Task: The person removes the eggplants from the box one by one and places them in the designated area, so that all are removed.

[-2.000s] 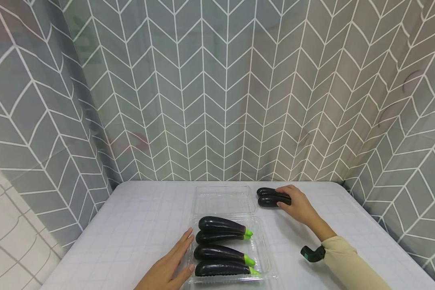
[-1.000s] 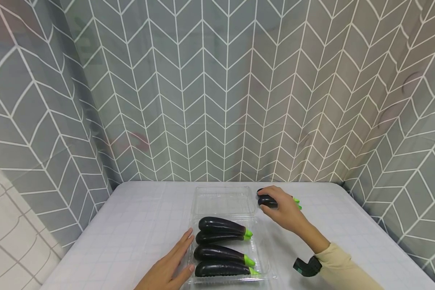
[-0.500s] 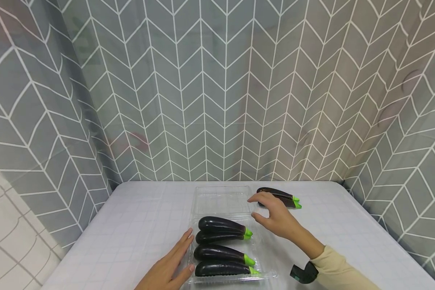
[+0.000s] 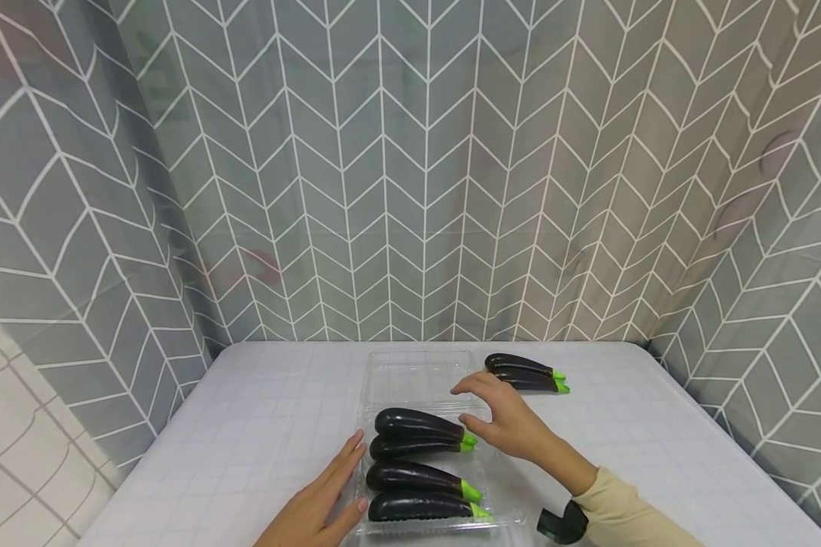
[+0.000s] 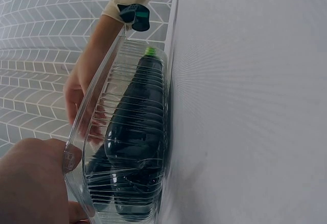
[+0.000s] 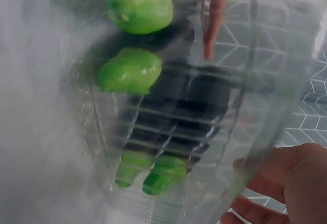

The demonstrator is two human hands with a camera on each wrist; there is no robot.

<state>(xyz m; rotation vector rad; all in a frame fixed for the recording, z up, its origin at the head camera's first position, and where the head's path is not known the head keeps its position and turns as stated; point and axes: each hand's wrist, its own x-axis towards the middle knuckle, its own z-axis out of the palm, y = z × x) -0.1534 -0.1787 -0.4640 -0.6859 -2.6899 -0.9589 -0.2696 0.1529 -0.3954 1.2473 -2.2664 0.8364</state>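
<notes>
Several dark purple eggplants [image 4: 417,477] with green stems lie side by side in a clear plastic clamshell container [image 4: 502,479], stems pointing right. My left hand [image 4: 318,494] rests along the container's left edge, fingers extended, and the thumb touches the rim in the left wrist view. Over the far right part of the container, my right hand [image 4: 509,418] hovers with thumb and fingers apart, holding nothing. Through the ribbed clear wall, green stem ends [image 6: 138,9] show in the right wrist view.
Two more eggplants [image 4: 525,374] lie together at the back right of the white table [image 4: 267,410]. The container's transparent lid [image 4: 417,380] lies folded back toward the patterned curtain [image 4: 404,190].
My right hand has come away from the two eggplants at the back right and moved left and nearer, over the container. Those eggplants stay where they were; my left hand is still.
</notes>
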